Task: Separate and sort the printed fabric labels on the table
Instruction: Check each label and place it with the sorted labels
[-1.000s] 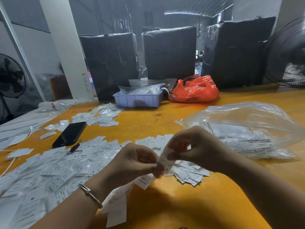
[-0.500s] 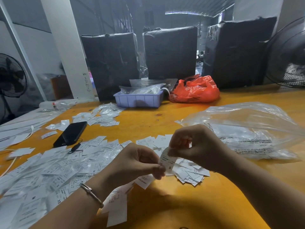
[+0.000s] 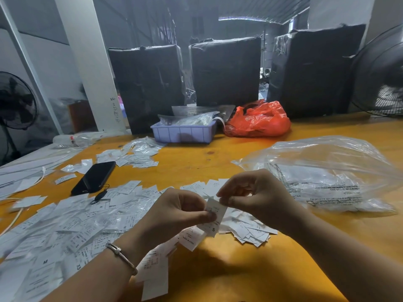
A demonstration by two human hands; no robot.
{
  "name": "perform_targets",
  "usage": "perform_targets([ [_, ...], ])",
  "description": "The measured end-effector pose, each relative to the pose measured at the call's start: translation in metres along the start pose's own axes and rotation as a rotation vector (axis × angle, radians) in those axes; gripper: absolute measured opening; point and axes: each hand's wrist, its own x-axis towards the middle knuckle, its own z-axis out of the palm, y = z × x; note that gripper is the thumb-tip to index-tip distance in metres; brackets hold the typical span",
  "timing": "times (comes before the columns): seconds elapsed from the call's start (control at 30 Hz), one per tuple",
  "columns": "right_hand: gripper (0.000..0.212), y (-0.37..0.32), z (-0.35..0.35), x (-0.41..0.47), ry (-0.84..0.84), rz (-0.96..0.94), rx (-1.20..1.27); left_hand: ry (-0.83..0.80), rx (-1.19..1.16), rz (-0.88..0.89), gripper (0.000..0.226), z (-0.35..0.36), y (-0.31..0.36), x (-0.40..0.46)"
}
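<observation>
Left fingers: the left hand (image 3: 174,212) curls in, thumb and forefinger pinching the lower part of a label strip (image 3: 214,215).
Right fingers: the right hand (image 3: 255,195) pinches the strip's top end at about 1 o'clock from the left pinch; the other fingers are loosely curled.
Strip axis: it runs roughly 1 to 7 o'clock between the two grips, an "S" printed near its lower end; both hands are on it, so pulling apart along that line looks like the separating move.
Small pile (image 3: 248,229): just under the hands, toward 4 o'clock, a few dozen loose labels, too many to count.
Large spread (image 3: 72,227): at 9 o'clock, well over a hundred, marked S, M, XS.
Table (image 3: 229,277): orange.
Beyond: one phone (image 3: 93,177) at 10 o'clock, one clear bag (image 3: 327,171) at 2 o'clock, one blue tray (image 3: 183,132) and one red bag (image 3: 259,120) at 12.
</observation>
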Motion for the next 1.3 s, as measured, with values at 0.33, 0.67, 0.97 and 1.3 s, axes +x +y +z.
perform_targets([
  [0.33,0.022,0.002,0.006,-0.002,-0.178,-0.041,-0.18,-0.011,0.032,0.006,0.022,-0.002,-0.004,0.0],
  [0.67,0.028,0.042,-0.03,0.01,0.21,0.12,-0.423,0.216,0.082,-0.037,0.015,-0.018,-0.004,-0.001],
  [0.97,0.036,0.044,-0.002,0.007,-0.226,0.008,-0.577,0.439,0.267,-0.193,0.024,-0.026,-0.012,0.005],
  [1.3,0.009,0.049,-0.002,0.009,-0.063,-0.096,-0.546,0.502,0.772,-0.378,0.021,-0.037,-0.023,0.005],
])
